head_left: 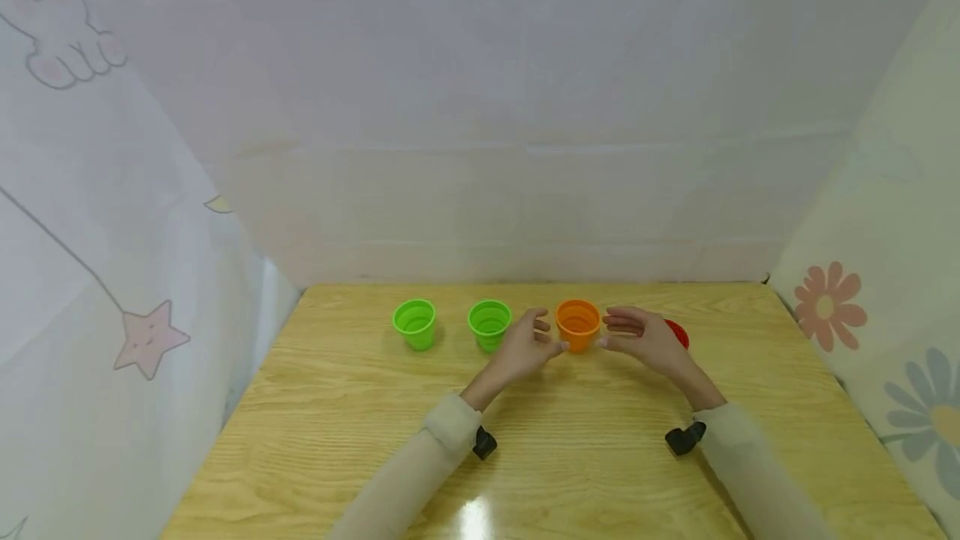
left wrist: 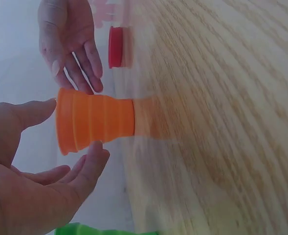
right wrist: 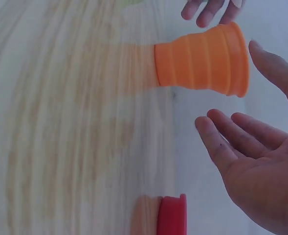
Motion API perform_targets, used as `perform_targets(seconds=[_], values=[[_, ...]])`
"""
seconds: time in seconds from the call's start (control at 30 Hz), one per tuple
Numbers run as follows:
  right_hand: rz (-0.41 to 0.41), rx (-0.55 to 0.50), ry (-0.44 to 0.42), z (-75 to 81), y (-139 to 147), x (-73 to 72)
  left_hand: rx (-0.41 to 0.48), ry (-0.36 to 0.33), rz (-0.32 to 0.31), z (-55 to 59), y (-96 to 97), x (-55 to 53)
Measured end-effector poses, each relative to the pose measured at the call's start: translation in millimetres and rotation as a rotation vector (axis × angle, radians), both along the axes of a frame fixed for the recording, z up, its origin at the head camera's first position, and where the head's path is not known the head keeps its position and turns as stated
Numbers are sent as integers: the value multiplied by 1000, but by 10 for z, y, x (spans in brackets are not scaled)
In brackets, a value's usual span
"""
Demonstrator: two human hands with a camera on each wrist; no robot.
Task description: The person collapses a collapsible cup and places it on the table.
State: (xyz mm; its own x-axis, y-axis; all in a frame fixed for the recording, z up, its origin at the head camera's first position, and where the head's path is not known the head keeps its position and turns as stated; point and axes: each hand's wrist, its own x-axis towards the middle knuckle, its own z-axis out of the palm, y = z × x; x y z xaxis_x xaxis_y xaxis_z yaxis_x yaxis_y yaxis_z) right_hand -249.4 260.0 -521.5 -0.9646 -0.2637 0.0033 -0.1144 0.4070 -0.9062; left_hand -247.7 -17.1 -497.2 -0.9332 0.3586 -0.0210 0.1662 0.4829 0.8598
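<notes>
An orange ribbed cup [head_left: 577, 325] stands upright on the table between my two hands, tall and narrowing toward its base in both wrist views. My left hand [head_left: 522, 347] is at its left side, fingers loosely bent and parted from the thumb; whether a fingertip touches the cup I cannot tell. On the other side, my right hand [head_left: 651, 345] faces the cup with spread fingers, apart from it and holding nothing. Past the right hand lies a flat red round piece [right wrist: 173, 215], partly hidden by that hand in the head view.
Two green ribbed cups stand in a row to the left, one green cup [head_left: 490, 325] close to my left hand and another green cup [head_left: 415, 324] farther out. The wooden table [head_left: 315, 440] ends at a pale cloth backdrop [head_left: 450, 215], with printed cloth at both sides.
</notes>
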Motion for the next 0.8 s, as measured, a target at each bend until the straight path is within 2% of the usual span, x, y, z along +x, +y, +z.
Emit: perform_targets(seconds=[0.13, 0.27, 0.4, 0.63, 0.8], values=[[11, 2, -21, -49, -78, -31, -4, 14, 16, -35, 62, -23], [28, -18, -4, -69, -154, -56, -41, 47, 25, -53, 130, -55], [55, -28, 29, -90, -210, -90, -48, 46, 27, -53, 180, -88], [84, -2, 77, -92, -266, -118, 23, -12, 25, -43, 207, -135], [61, 2, 45, -77, -270, -106, 77, -31, 4, -39, 191, -159]])
